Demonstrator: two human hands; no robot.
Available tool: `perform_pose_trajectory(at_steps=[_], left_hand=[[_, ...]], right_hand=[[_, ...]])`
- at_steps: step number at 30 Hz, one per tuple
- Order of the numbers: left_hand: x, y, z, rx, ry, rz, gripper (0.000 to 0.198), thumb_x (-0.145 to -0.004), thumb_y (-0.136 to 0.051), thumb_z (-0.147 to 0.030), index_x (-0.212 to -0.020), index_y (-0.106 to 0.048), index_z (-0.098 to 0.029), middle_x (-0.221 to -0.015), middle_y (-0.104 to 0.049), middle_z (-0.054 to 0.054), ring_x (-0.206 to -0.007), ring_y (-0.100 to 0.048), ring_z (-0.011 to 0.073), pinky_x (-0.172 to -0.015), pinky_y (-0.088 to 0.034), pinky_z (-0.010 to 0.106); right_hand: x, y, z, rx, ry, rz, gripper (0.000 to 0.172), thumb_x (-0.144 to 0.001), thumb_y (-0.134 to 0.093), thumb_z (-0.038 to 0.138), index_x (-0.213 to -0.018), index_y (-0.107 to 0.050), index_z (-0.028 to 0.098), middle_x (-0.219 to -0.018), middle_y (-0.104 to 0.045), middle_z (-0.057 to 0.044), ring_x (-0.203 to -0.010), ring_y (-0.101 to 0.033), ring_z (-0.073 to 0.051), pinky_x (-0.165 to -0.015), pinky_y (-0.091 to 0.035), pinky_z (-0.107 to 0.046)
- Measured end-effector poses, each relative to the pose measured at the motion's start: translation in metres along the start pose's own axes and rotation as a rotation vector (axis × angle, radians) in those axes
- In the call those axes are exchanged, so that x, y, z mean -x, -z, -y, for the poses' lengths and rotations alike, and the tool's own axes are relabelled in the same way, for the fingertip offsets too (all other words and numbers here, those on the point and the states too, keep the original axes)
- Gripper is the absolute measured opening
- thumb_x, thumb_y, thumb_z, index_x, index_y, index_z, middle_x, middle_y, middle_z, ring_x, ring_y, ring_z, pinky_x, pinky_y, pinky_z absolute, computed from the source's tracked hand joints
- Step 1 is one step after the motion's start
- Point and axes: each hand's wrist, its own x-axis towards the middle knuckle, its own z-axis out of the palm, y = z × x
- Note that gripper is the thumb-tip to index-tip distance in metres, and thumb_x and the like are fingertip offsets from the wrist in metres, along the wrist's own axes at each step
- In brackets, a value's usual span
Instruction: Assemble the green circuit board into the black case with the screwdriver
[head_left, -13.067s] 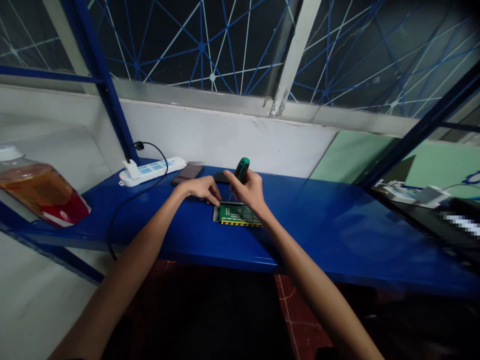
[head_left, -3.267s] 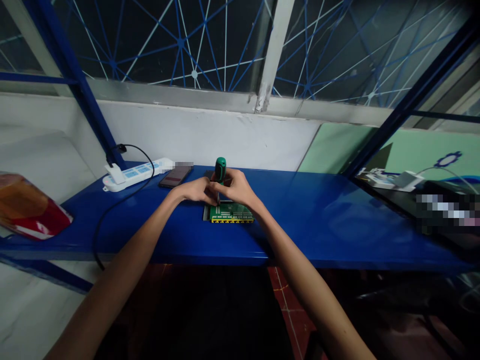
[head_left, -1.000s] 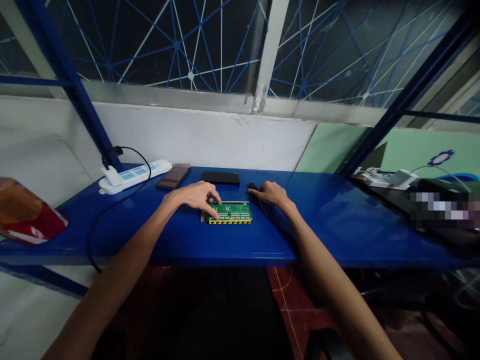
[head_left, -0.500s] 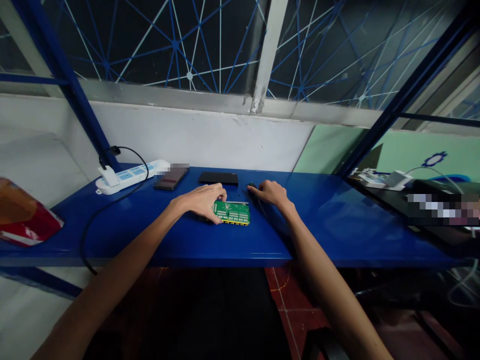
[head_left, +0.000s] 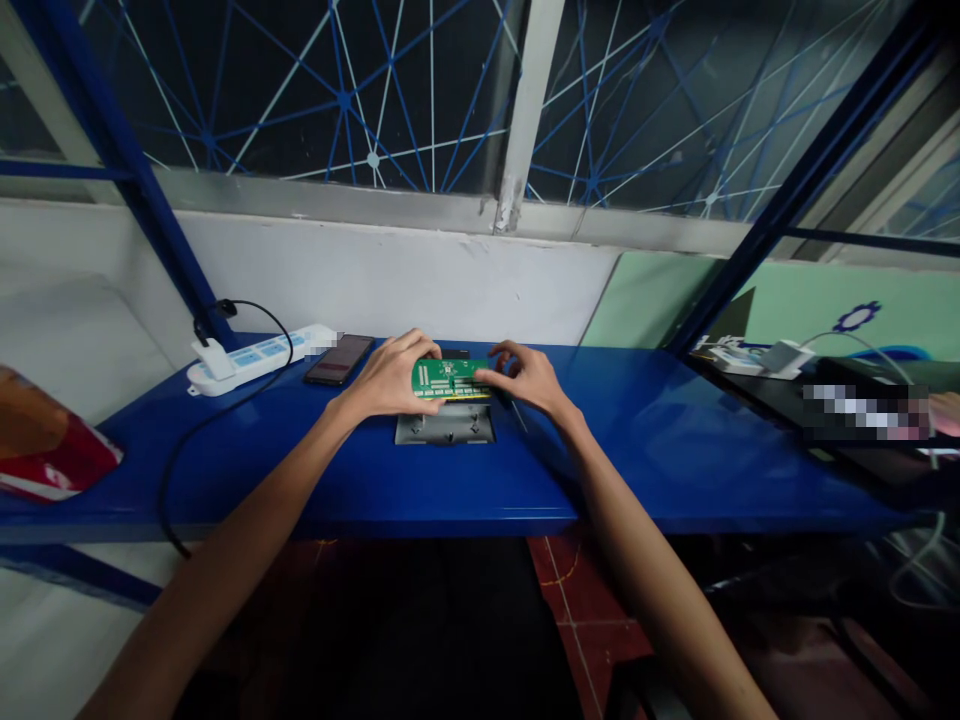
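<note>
My left hand [head_left: 394, 375] is closed on the left end of a green circuit board [head_left: 448, 376], which is raised and tilted with its face toward me. A yellow strip shows along the board's lower edge. At the board's right end, my right hand [head_left: 529, 378] grips with its thumb on the near face; its fingertips are partly hidden behind. Below the board a dark grey open housing [head_left: 446, 428] lies on the table, posts visible inside. Behind the board, a black cover [head_left: 456, 353] is mostly hidden. A thin screwdriver [head_left: 519, 413] lies under my right hand.
A phone [head_left: 339, 360] and a white power strip [head_left: 259, 358] with a black cable [head_left: 176, 470] lie on the left of the blue table [head_left: 450, 490]. A red and orange package [head_left: 52, 440] stands far left. Another person's hand [head_left: 943, 415] shows at the far right.
My left hand has lifted the circuit board up and away from me, uncovering the grey housing. My right hand has let go of the screwdriver and moved onto the board's right end.
</note>
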Motion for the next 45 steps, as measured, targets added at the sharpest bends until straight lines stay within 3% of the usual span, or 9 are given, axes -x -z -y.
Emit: perform_pose_trajectory(at_steps=[4, 13, 18, 23, 36, 40, 45], left_hand=[[0.000, 0.003, 0.004, -0.050, 0.001, -0.025, 0.046, -0.062, -0.072, -0.033, -0.102, -0.053, -0.020, -0.103, -0.058, 0.005, -0.090, -0.058, 0.0225, -0.081, -0.044, 0.035], [0.001, 0.001, 0.013, 0.064, 0.009, -0.016, 0.047, -0.065, -0.070, -0.027, -0.107, -0.048, -0.023, -0.110, -0.052, 0.005, -0.098, -0.056, 0.0228, -0.083, -0.047, 0.036], [0.003, 0.003, 0.026, 0.060, 0.046, 0.000, 0.053, -0.067, -0.076, -0.038, -0.110, -0.049, -0.023, -0.117, -0.050, 0.007, -0.102, -0.057, 0.0243, -0.087, -0.047, 0.039], [0.006, 0.009, 0.038, 0.026, 0.083, -0.043, 0.054, -0.069, -0.078, -0.041, -0.112, -0.051, -0.023, -0.116, -0.050, 0.007, -0.105, -0.056, 0.0248, -0.090, -0.047, 0.040], [0.009, 0.006, 0.042, -0.018, 0.077, -0.139, 0.052, -0.073, -0.075, -0.045, -0.116, -0.058, -0.020, -0.117, -0.053, 0.009, -0.106, -0.057, 0.0252, -0.092, -0.047, 0.040], [0.009, 0.005, 0.045, -0.060, 0.091, -0.105, 0.052, -0.073, -0.074, -0.046, -0.116, -0.060, -0.021, -0.116, -0.055, 0.009, -0.104, -0.057, 0.0260, -0.091, -0.048, 0.041], [0.008, 0.002, 0.046, -0.098, 0.142, -0.016, 0.051, -0.073, -0.074, -0.045, -0.116, -0.062, -0.019, -0.115, -0.057, 0.009, -0.101, -0.059, 0.0269, -0.089, -0.048, 0.042]], right_hand=[[0.003, -0.011, 0.008, 0.059, 0.155, 0.041, 0.070, -0.066, -0.071, 0.061, -0.120, -0.057, 0.019, -0.093, -0.068, -0.006, -0.071, -0.060, -0.017, -0.063, -0.037, -0.026], [0.008, -0.016, 0.009, 0.197, 0.196, -0.136, 0.056, -0.079, -0.061, 0.052, -0.123, -0.057, 0.018, -0.095, -0.067, -0.007, -0.064, -0.056, -0.015, -0.059, -0.033, -0.026], [0.010, -0.015, 0.009, 0.284, 0.168, -0.170, 0.058, -0.082, -0.058, 0.054, -0.128, -0.056, 0.019, -0.103, -0.067, -0.009, -0.065, -0.057, -0.015, -0.057, -0.031, -0.027], [0.008, -0.012, 0.005, 0.291, 0.105, -0.203, 0.056, -0.082, -0.059, 0.054, -0.127, -0.057, 0.021, -0.098, -0.068, -0.007, -0.069, -0.059, -0.016, -0.058, -0.032, -0.027], [0.007, -0.014, 0.003, 0.232, 0.115, -0.216, 0.061, -0.080, -0.059, 0.060, -0.126, -0.055, 0.019, -0.095, -0.068, -0.008, -0.071, -0.060, -0.017, -0.062, -0.037, -0.027], [0.009, -0.014, 0.007, 0.208, 0.157, -0.211, 0.067, -0.078, -0.060, 0.064, -0.126, -0.053, 0.018, -0.097, -0.068, -0.008, -0.079, -0.061, -0.019, -0.065, -0.040, -0.028], [0.013, -0.017, 0.016, 0.240, 0.221, -0.196, 0.063, -0.083, -0.058, 0.058, -0.131, -0.050, 0.018, -0.098, -0.067, -0.008, -0.070, -0.060, -0.016, -0.062, -0.040, -0.029]])
